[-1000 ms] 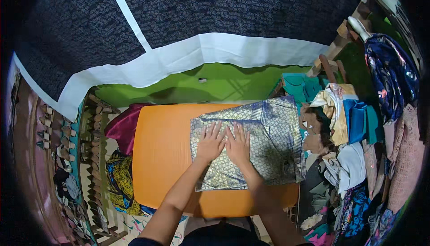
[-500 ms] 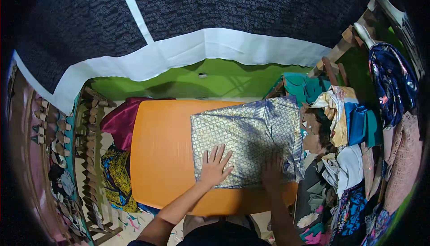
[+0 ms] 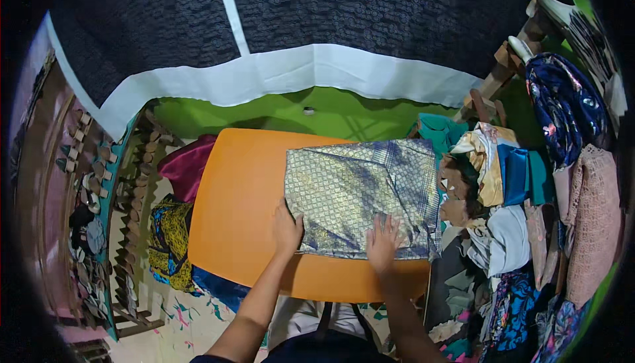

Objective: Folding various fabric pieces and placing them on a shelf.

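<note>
A folded cloth (image 3: 344,184) with a gold check pattern on dark blue lies on an orange table (image 3: 245,204). My left hand (image 3: 288,229) is at the cloth's left edge near its front corner, the fingers stretched along the edge and the thumb apart from them. Flat on the front part of the cloth rests my right hand (image 3: 383,242), fingers spread. Creases run across the cloth's right half, where a band of stripes shows. Its right end reaches the table's right side.
To the right are heaped fabrics, among them a white cloth (image 3: 508,237) and a pink lace cloth (image 3: 592,211). Maroon fabric (image 3: 188,168) and yellow patterned fabric (image 3: 169,237) lie left of the table. Beyond hangs a dark curtain (image 3: 370,16). A wooden rack (image 3: 135,198) stands left.
My left hand has moved left off the cloth's top to its left edge. My right hand has shifted slightly left on the cloth. The whole view has tilted a little.
</note>
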A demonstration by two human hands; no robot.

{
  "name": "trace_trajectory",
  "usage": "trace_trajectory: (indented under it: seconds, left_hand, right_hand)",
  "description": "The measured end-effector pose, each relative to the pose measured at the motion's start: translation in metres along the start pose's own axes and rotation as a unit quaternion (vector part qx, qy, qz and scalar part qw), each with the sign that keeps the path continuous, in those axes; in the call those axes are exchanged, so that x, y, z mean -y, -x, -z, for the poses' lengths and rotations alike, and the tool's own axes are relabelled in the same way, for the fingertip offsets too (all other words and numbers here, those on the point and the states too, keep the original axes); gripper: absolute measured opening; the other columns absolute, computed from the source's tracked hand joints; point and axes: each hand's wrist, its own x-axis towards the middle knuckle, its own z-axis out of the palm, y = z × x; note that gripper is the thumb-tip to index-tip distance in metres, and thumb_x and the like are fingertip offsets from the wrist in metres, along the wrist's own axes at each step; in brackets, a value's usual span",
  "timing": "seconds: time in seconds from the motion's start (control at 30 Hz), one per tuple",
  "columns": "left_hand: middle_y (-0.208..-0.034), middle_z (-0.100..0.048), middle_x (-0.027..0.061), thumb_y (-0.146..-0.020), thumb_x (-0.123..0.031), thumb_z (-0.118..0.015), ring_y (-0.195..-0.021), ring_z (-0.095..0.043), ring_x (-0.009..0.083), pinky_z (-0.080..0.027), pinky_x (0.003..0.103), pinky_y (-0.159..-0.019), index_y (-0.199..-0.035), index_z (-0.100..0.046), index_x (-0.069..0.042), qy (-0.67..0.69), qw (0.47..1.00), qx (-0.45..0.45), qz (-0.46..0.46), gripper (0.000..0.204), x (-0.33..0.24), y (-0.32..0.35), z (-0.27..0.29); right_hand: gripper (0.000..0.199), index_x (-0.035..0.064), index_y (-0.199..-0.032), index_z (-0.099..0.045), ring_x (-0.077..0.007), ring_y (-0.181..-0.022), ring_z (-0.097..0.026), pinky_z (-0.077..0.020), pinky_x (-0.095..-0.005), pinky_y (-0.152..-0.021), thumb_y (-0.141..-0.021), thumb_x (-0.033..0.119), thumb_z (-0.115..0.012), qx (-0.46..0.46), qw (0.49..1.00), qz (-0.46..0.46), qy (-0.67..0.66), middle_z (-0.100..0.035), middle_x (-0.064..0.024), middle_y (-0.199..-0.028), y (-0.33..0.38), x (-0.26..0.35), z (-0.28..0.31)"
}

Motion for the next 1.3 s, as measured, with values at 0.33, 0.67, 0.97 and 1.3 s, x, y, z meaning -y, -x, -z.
trace_trajectory:
  seconds: [0.33,0.67,0.97,1.3]
  left_hand:
    - [-0.100,-0.054,0.0214,-0.078,-0.008,-0.053,-0.091,-0.053,0.0380,-0.043,0.045,-0.077,-0.120,-0.043,-0.003,-0.001,0.995,-0.045,0.091,0.044,0.016,0.012,0.049]
    - [-0.106,-0.050,0.0264,-0.078,-0.007,-0.053,-0.100,-0.048,0.0403,-0.039,0.041,-0.086,-0.119,-0.041,0.004,-0.006,0.984,-0.118,0.132,0.044,0.104,0.022,0.158]
    - [-0.094,-0.058,0.0127,-0.078,-0.007,-0.054,-0.081,-0.059,0.0245,-0.046,0.032,-0.072,-0.115,-0.037,0.002,0.224,0.964,-0.043,0.137,0.042,0.120,0.015,0.210]
    - [-0.100,-0.049,0.0047,-0.093,-0.023,-0.041,-0.084,-0.050,0.0102,-0.045,0.022,-0.067,-0.123,-0.039,-0.004,0.383,0.923,-0.006,0.028,0.035,0.090,-0.018,0.190]
  right_hand:
    - [0.047,0.0194,-0.134,-0.036,-0.0436,-0.130,-0.011,-0.0023,-0.0659,-0.097,-0.091,0.038,-0.035,0.023,0.997,0.056,0.037,-0.020,-0.0142,-0.143,-0.002,0.043,-0.030]
    - [0.054,0.0179,-0.137,-0.029,-0.0418,-0.132,-0.006,-0.0013,-0.0666,-0.097,-0.089,0.040,-0.038,0.066,0.985,0.153,0.030,-0.015,-0.0148,-0.144,0.012,0.184,-0.057]
    - [0.064,0.0019,-0.135,-0.026,-0.0421,-0.130,-0.017,-0.0164,-0.0568,-0.101,-0.082,0.028,-0.050,0.106,0.872,0.425,-0.220,-0.017,-0.0290,-0.139,0.092,0.315,-0.012]
    - [0.066,0.0106,-0.138,-0.026,-0.0180,-0.125,-0.033,-0.0261,-0.0259,-0.100,-0.078,-0.009,-0.044,0.279,0.750,0.162,-0.577,-0.029,-0.0086,-0.141,0.036,0.236,0.039]
